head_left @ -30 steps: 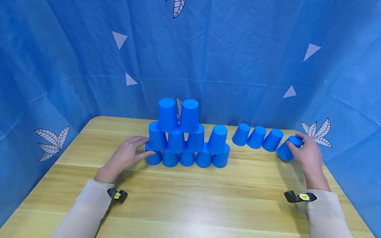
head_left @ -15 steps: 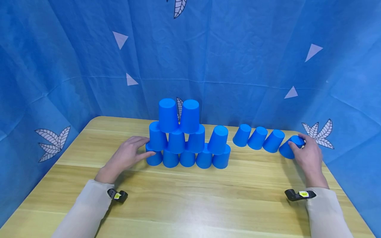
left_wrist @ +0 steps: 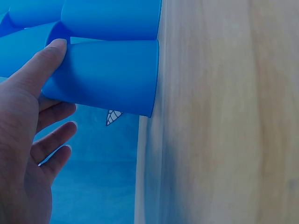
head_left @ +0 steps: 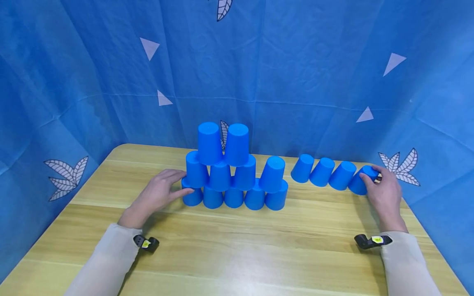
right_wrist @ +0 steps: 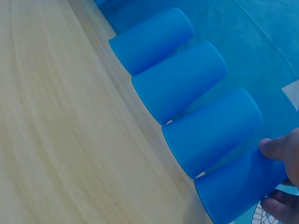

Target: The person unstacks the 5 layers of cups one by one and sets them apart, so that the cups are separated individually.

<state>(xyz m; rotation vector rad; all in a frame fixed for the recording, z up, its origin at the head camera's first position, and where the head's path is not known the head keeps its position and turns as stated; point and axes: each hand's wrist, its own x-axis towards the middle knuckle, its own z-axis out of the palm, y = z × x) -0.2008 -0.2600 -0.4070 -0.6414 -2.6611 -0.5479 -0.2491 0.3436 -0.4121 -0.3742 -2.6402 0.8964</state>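
Observation:
Upside-down blue cups form a stepped wall on the table. Its bottom row (head_left: 233,198) and second row (head_left: 220,176) have several cups each, and two cups (head_left: 237,144) top the left part. My left hand (head_left: 157,193) is at the wall's left end, thumb and forefinger around the upper part of the end bottom cup (left_wrist: 107,77); its other fingers are loosely bent. To the right, my right hand (head_left: 386,197) grips the last blue cup (right_wrist: 238,189) of a separate row between thumb and fingers, its mouth down at the table.
Three more upside-down blue cups (head_left: 322,172) stand left of the gripped one, in a slanting line near the back edge of the wooden table (head_left: 237,242). A blue patterned curtain (head_left: 296,61) hangs close behind the table and along both sides.
My right hand has shifted slightly back and right, bringing its cup down level beside the neighbouring cup. The left hand and the stacked wall have stayed put.

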